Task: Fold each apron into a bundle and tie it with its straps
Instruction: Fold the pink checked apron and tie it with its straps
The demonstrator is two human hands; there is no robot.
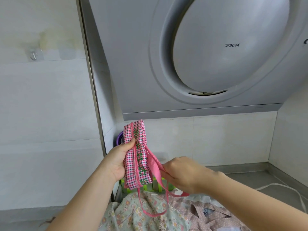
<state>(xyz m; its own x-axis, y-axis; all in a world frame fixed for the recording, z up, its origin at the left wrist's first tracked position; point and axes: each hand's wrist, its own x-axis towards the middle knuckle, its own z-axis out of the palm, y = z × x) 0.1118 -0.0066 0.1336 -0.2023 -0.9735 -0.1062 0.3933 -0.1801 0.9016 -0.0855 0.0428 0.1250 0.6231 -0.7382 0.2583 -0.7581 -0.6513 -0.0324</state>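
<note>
The pink-checked apron point(133, 157), a long upright bundle with green lettering, is clamped in the left hand point(116, 161); the right hand point(185, 174) pinches its looping pink strap point(156, 170).

The grey bench point(260, 175) carried a floral apron point(133, 214), a pink dotted apron point(210, 215), a green rack point(123, 185) and a white cord point(281, 184).

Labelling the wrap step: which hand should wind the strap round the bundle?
Right. The right hand pinches the pink strap beside the checked bundle; the left hand grips that bundle and likely must steady it.
</note>
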